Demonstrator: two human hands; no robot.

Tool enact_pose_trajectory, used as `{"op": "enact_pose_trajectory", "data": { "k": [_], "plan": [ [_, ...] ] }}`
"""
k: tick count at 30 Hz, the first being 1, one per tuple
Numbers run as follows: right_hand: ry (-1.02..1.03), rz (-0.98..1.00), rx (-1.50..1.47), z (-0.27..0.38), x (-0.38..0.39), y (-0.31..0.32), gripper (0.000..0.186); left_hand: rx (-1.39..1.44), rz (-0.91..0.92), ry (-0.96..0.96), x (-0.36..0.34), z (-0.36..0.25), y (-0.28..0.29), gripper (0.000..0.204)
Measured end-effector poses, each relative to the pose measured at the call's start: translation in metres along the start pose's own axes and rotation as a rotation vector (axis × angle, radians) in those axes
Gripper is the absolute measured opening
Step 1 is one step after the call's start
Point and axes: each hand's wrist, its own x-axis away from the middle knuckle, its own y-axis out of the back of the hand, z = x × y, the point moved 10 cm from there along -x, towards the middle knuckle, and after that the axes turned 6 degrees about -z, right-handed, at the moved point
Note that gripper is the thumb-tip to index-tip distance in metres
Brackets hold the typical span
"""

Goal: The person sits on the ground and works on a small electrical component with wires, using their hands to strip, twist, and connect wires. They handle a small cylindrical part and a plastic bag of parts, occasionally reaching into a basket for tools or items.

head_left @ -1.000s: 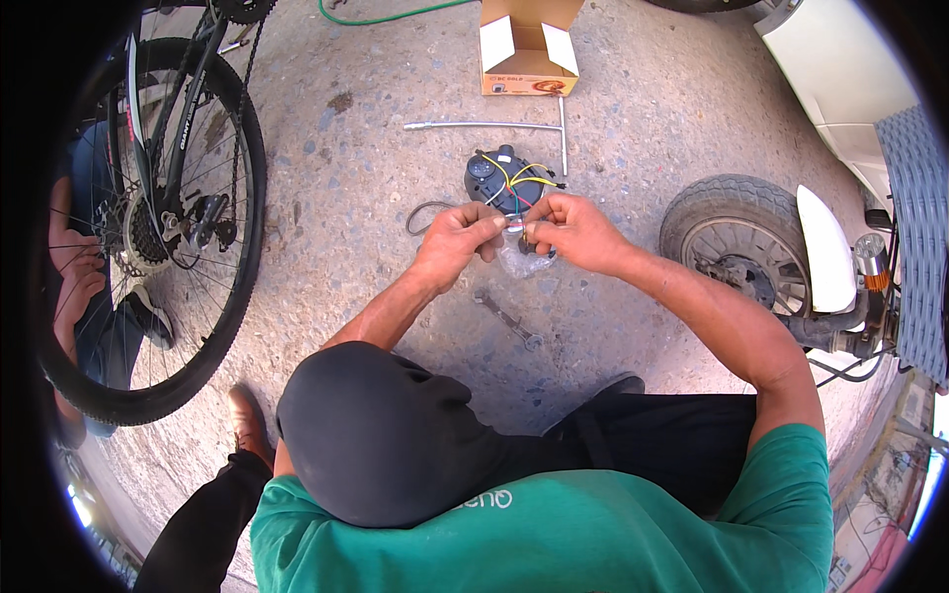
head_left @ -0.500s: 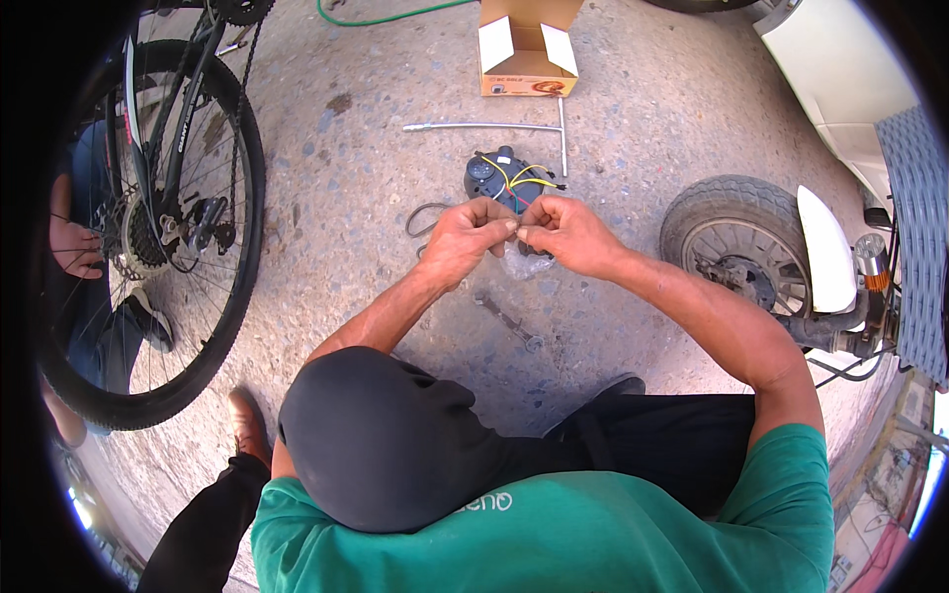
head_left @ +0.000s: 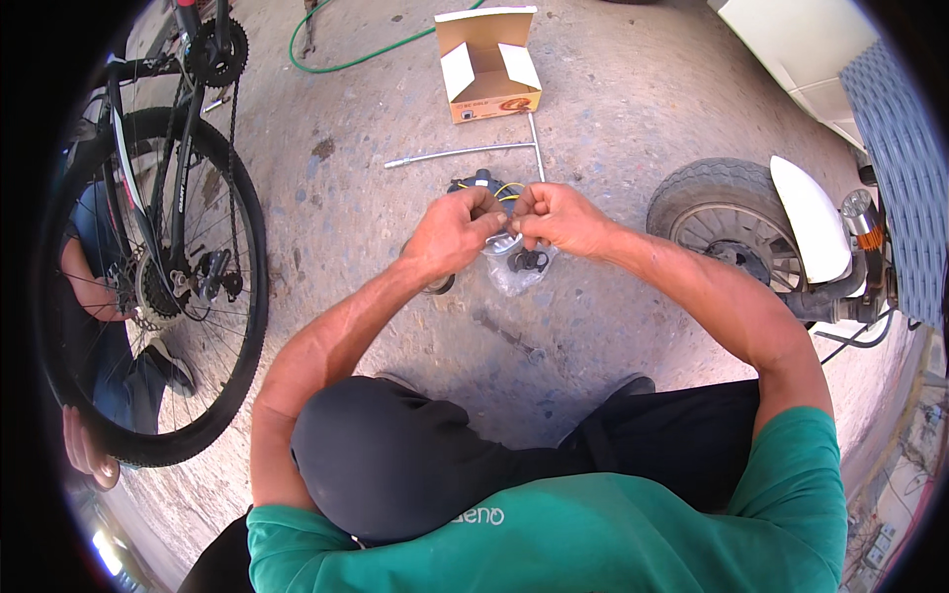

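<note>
A: Ground (head_left: pixel 613 326) first, rough concrete, person squats on it, knees up. Bicycle (head_left: pixel 158 287) at far left with another person's hand (head_left: pixel 84 450) low beside its wheel. Scooter wheel (head_left: pixel 727 212) at right

B: Progress?

A: Looks early to middle, my read. Clear plastic bag (head_left: pixel 519 272) hangs between both hands over the ground, small dark parts (head_left: pixel 529 261) sit inside it, not yet out. Dark part with yellow wires (head_left: pixel 484 186) lies on the concrete just beyond the hands, untouched. Open cardboard box (head_left: pixel 489 64) further out, flaps up, already opened. L-shaped metal wrench (head_left: pixel 474 151) lies between box and wired part, nobody holds it

B: What's left?

A: Judging only by this, getting the small parts out of the bag and anything with the wired part, wrench idle

B: Hand pose?

A: Left hand (head_left: pixel 450 232) comes in from lower left, elbow bent, knuckles up, fingers curled shut and pinching the bag's upper edge. Right hand (head_left: pixel 559 217) reaches across from the right, forearm long and nearly straight, fingers also closed tight on the bag top. Hands touch each other at the fingertips, thumbs hidden mostly

B: Anything else in grip?

A: Something pale and ring-like at the pinch, can't tell if it's bag rim or a separate piece
</note>
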Motion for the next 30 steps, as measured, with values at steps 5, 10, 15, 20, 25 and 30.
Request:
{"op": "enact_pose_trajectory", "data": {
  "k": [5,10,15,20,25,30],
  "plan": [
    [0.02,-0.148,-0.05,0.009,-0.013,0.026,0.017,-0.403,-0.053,-0.211,-0.027,-0.066,0.043,0.028],
    [0.0,-0.178,-0.096,-0.001,-0.012,0.036,0.018,-0.599,0.197,-0.158,-0.056,-0.065,0.04,0.032],
    [-0.029,-0.177,-0.157,-0.019,-0.007,0.035,0.018,-0.748,0.389,-0.293,-0.061,-0.026,-0.024,0.035],
    [-0.014,-0.182,-0.214,-0.024,-0.012,0.034,0.015,-0.751,0.345,-0.341,-0.063,0.0,-0.047,0.023],
    [0.104,-0.272,-0.381,-0.011,-0.036,0.037,0.02,-0.225,0.202,-0.18,-0.075,0.015,-0.015,0.02],
    [0.124,-0.364,-0.454,-0.023,-0.049,0.018,0.021,0.168,0.014,0.127,-0.056,0.066,0.005,0.013]
  ]
}}
